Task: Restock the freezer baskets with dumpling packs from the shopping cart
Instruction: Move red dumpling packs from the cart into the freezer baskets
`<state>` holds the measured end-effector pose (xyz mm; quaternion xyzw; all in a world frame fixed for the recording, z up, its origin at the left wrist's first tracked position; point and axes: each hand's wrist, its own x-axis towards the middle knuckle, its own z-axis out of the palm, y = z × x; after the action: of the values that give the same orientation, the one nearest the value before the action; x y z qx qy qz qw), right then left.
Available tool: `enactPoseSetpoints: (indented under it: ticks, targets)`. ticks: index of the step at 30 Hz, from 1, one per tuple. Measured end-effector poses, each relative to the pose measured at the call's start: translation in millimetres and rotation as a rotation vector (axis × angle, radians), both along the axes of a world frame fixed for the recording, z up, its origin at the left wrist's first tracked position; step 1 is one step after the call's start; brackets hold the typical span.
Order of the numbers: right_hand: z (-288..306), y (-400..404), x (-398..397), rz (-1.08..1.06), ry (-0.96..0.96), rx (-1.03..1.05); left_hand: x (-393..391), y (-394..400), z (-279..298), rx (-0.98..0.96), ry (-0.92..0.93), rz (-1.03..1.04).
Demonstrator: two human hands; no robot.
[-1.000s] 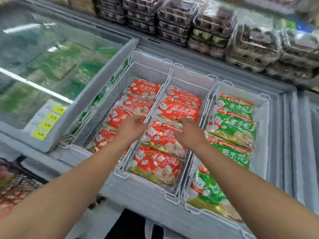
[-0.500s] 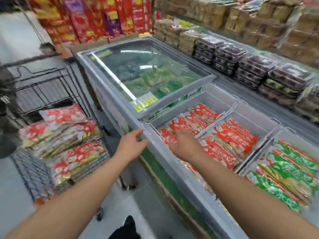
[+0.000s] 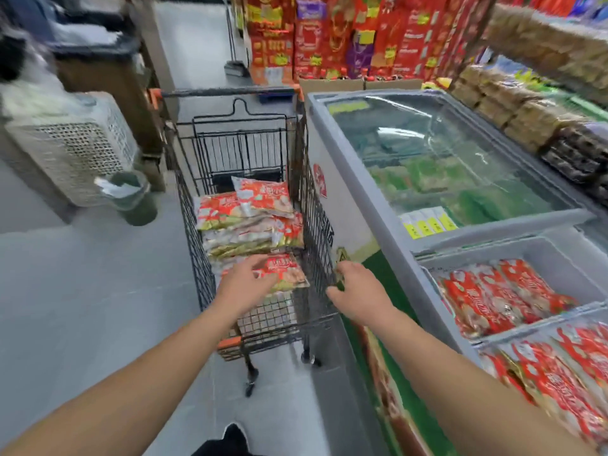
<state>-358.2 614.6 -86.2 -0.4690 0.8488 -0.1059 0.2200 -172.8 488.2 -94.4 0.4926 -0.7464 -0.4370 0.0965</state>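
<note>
A black wire shopping cart [image 3: 316,205] stands left of the freezer and holds a stack of red dumpling packs [image 3: 250,222]. My left hand [image 3: 243,284] reaches into the cart with relaxed fingers over the nearest red pack [image 3: 288,269]; whether it touches the pack I cannot tell. My right hand [image 3: 357,289] hangs open at the cart's right rim, beside the freezer wall, holding nothing. At the right, white freezer baskets [image 3: 546,251] hold rows of red dumpling packs [image 3: 503,294].
The freezer [image 3: 352,205] has a shut glass lid [image 3: 437,159] over green packs, with yellow price tags. A white perforated unit [image 3: 75,143] and a small bin [image 3: 131,199] stand on the grey floor left of the cart. Shelves of packaged goods run behind and right.
My view has swung left from the freezer baskets to the cart. Both hands left the basket packs and the freezer edge; the left now reaches into the cart, the right is at its rim.
</note>
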Motion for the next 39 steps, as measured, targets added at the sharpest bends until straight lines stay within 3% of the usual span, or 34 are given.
enactPoseSetpoints:
  ticks: [9, 19, 26, 33, 39]
  targets:
    - [-28, -95, 37, -0.016, -0.081, 0.084, 48, -85, -31, 0.124, 0.033, 0.102]
    - [-101, -177, 8, 0.039, -0.193, 0.235, 21, -150, -95, 0.308, -0.04, 0.251]
    - [-189, -242, -36, 0.05, -0.318, 0.382, -24, -202, -169, 0.453, -0.19, 0.371]
    - [-283, -284, -73, -0.077, -0.431, 0.508, -67, -241, -276, 0.56, -0.299, 0.443]
    - [-349, -293, -84, -0.162, -0.427, 0.506, -88, -241, -364, 0.575, -0.385, 0.67]
